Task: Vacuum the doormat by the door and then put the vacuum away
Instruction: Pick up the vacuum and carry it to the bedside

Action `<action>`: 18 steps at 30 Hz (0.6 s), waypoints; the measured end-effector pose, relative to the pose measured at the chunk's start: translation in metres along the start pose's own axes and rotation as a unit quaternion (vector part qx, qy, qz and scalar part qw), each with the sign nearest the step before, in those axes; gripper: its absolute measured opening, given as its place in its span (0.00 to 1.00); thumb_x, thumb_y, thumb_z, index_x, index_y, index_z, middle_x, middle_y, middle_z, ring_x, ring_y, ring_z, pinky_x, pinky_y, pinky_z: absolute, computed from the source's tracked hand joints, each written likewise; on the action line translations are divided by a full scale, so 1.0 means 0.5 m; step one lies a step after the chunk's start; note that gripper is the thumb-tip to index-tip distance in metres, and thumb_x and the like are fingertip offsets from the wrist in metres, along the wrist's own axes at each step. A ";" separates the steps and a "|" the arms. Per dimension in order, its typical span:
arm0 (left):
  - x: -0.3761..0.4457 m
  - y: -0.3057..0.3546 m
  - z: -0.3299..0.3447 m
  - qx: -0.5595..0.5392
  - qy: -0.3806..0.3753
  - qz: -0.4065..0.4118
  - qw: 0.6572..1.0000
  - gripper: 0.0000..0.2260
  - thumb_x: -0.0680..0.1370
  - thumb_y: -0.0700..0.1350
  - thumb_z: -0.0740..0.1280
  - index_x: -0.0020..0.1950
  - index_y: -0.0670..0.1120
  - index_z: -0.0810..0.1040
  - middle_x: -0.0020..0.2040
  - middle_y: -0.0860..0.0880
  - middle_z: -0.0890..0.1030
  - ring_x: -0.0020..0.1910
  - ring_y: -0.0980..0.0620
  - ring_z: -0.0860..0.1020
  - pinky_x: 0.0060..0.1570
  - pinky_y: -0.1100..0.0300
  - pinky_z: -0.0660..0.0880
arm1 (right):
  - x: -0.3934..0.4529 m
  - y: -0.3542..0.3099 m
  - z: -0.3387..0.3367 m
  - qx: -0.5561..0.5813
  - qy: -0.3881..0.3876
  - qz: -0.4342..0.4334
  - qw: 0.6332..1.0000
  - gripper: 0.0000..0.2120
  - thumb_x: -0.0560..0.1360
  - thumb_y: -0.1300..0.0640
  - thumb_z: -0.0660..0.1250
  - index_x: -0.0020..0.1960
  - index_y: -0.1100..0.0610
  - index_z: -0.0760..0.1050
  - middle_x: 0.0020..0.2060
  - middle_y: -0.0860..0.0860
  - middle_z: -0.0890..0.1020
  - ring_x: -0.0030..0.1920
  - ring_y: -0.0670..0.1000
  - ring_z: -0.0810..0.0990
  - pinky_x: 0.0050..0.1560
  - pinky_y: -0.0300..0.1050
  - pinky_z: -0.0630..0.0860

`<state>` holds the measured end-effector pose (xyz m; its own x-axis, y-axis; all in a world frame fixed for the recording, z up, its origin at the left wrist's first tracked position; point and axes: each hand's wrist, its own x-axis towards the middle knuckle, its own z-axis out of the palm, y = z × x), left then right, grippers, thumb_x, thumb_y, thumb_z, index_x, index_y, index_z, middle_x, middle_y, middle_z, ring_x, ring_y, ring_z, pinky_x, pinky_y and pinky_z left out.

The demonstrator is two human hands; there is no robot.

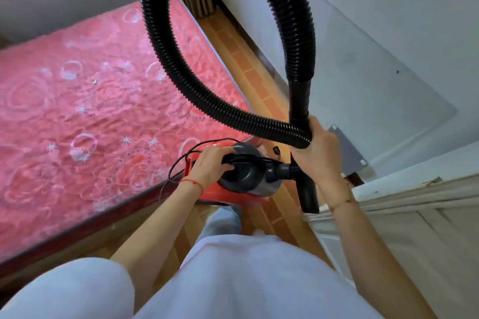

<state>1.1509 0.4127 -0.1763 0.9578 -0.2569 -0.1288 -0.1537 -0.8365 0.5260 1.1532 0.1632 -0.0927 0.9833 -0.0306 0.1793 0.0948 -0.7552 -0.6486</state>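
A person stands in a narrow strip of wooden floor [255,80] between a bed and a white wall, seen from above. The left hand [211,163] sits in the lower middle of the frame, its grip clenched around the black carry handle of a small red and grey canister vacuum [242,176]; a thin black power cord [181,160] is bundled along that handle under the fingers and loops out to the left of the body. A red string bracelet [193,183] circles the left wrist. The vacuum hangs above the floor, just right of the bed's lower corner.

The right hand [320,153] is right of centre, its grip grasping the black ribbed hose [181,67] where two parts of it cross: the smooth rigid cuff coming down from above and the ribbed run sweeping in from the left. From there the hose rises in a wide loop that fills the upper middle of the frame and passes out of the top edge. A black nozzle [309,195] points down below the right hand, next to the grey hose socket on the vacuum's front.

The bed's pink floral mattress [85,101] takes up the left half. A white door [414,217] lies at the lower right. No doormat can be made out.
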 end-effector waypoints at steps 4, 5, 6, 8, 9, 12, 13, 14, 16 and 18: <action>-0.126 -0.020 0.008 -0.023 0.032 -0.076 0.996 0.09 0.68 0.40 0.74 0.45 0.49 0.80 0.40 0.51 0.81 0.43 0.46 0.78 0.41 0.53 0.73 | -0.039 -0.039 0.028 0.032 -0.051 -0.049 0.997 0.20 0.71 0.54 0.70 0.63 0.49 0.74 0.43 0.50 0.84 0.44 0.55 0.82 0.41 0.48 0.78; -0.157 -0.025 0.010 -0.028 0.041 -0.096 0.994 0.09 0.68 0.40 0.74 0.45 0.49 0.80 0.41 0.51 0.82 0.44 0.46 0.78 0.42 0.53 0.73 | -0.050 -0.049 0.037 0.037 -0.059 -0.062 0.996 0.20 0.71 0.54 0.71 0.62 0.49 0.74 0.42 0.49 0.83 0.43 0.55 0.82 0.40 0.48 0.78; -0.188 -0.030 0.012 -0.031 0.051 -0.113 0.992 0.09 0.68 0.40 0.74 0.46 0.49 0.80 0.42 0.51 0.82 0.44 0.47 0.79 0.43 0.53 0.74 | -0.062 -0.060 0.046 0.043 -0.068 -0.077 0.994 0.19 0.71 0.54 0.70 0.62 0.48 0.74 0.42 0.49 0.83 0.43 0.55 0.81 0.39 0.46 0.77; -0.246 -0.040 0.017 -0.035 0.072 -0.142 0.987 0.09 0.68 0.39 0.74 0.45 0.49 0.80 0.42 0.51 0.82 0.44 0.47 0.79 0.43 0.54 0.73 | -0.083 -0.080 0.067 0.047 -0.101 -0.101 0.989 0.20 0.71 0.56 0.70 0.62 0.48 0.74 0.40 0.49 0.83 0.41 0.54 0.81 0.38 0.45 0.75; -0.275 -0.045 0.020 -0.036 0.082 -0.157 0.984 0.09 0.68 0.39 0.75 0.45 0.49 0.80 0.42 0.51 0.82 0.45 0.47 0.78 0.43 0.54 0.72 | -0.093 -0.091 0.077 0.046 -0.121 -0.111 0.985 0.21 0.71 0.56 0.70 0.63 0.48 0.74 0.40 0.49 0.83 0.41 0.54 0.81 0.37 0.45 0.75; -0.359 -0.061 0.029 -0.037 0.105 -0.205 0.972 0.10 0.68 0.40 0.75 0.46 0.50 0.80 0.43 0.51 0.82 0.46 0.47 0.78 0.44 0.54 0.72 | -0.123 -0.126 0.109 0.044 -0.165 -0.151 0.974 0.21 0.70 0.57 0.70 0.62 0.49 0.74 0.39 0.50 0.83 0.40 0.55 0.81 0.37 0.47 0.77; -0.387 -0.066 0.032 -0.040 0.112 -0.221 0.968 0.10 0.68 0.40 0.75 0.46 0.51 0.80 0.43 0.51 0.82 0.47 0.47 0.78 0.45 0.53 0.73 | -0.134 -0.140 0.120 0.043 -0.176 -0.162 0.970 0.21 0.70 0.56 0.70 0.61 0.49 0.74 0.39 0.49 0.83 0.40 0.56 0.81 0.37 0.49 0.78; -0.414 -0.071 0.034 -0.046 0.121 -0.237 0.963 0.10 0.68 0.41 0.75 0.47 0.51 0.80 0.44 0.51 0.82 0.47 0.47 0.78 0.46 0.52 0.74 | -0.146 -0.155 0.130 0.046 -0.187 -0.171 0.966 0.20 0.69 0.56 0.70 0.61 0.48 0.74 0.38 0.49 0.83 0.40 0.56 0.81 0.37 0.49 0.77; -0.470 -0.081 0.038 -0.054 0.138 -0.264 0.953 0.11 0.69 0.41 0.75 0.48 0.51 0.80 0.44 0.51 0.82 0.48 0.47 0.78 0.47 0.51 0.75 | -0.172 -0.188 0.148 0.050 -0.210 -0.193 0.957 0.20 0.69 0.57 0.71 0.60 0.49 0.74 0.38 0.49 0.83 0.41 0.56 0.82 0.37 0.47 0.76; -0.523 -0.093 0.044 -0.061 0.155 -0.287 0.943 0.12 0.68 0.41 0.76 0.49 0.50 0.81 0.45 0.51 0.83 0.49 0.47 0.79 0.49 0.50 0.75 | -0.197 -0.220 0.165 0.061 -0.230 -0.215 0.947 0.19 0.69 0.58 0.71 0.60 0.51 0.74 0.38 0.49 0.82 0.41 0.56 0.82 0.36 0.45 0.74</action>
<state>0.9023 0.5080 -0.1854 0.9028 0.3910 -0.1788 0.4223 -0.7281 0.5399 1.0585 0.3035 -0.0999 0.8103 0.5730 0.1227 0.4918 -0.5512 -0.6741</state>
